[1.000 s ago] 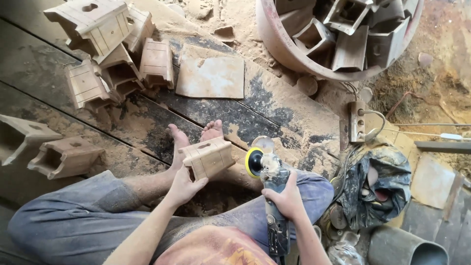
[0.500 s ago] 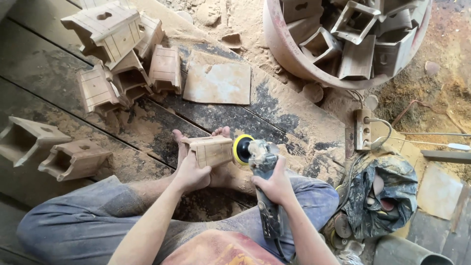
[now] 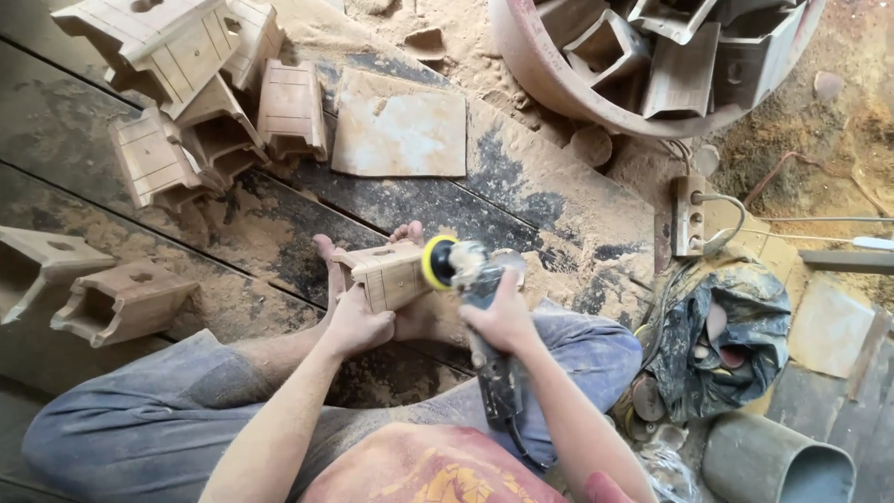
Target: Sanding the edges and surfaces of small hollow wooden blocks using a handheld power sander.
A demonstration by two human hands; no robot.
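The person sits on a dusty plank floor (image 3: 521, 200) with legs folded, working over the lap. The left hand (image 3: 357, 321) has its fingers wrapped tight around the near end of a small wooden block (image 3: 386, 273), which it props against the bare feet. The right hand (image 3: 503, 317) is closed around the body of a handheld angle sander (image 3: 470, 279), whose yellow-rimmed disc (image 3: 436, 262) meets the block's right-hand face.

To do this well, I judge the disc should lie flat on the face rather than dig in on one edge, with light, even pressure and steady travel, so that no hollow forms. The left-hand fingers and the toes should stay clear of the spinning rim, and the block must be braced firmly so it cannot twist.

The block is pale, squarish wood with grooved sides and a small hole in its top face, coated in fine dust.

Further off, toward the far left corner of the floor, lies a heap of similar carved pieces (image 3: 200, 93); a flat sanding sheet (image 3: 400, 135) lies beyond the feet, and a round basin (image 3: 559, 79) of more pieces stands at the far right.
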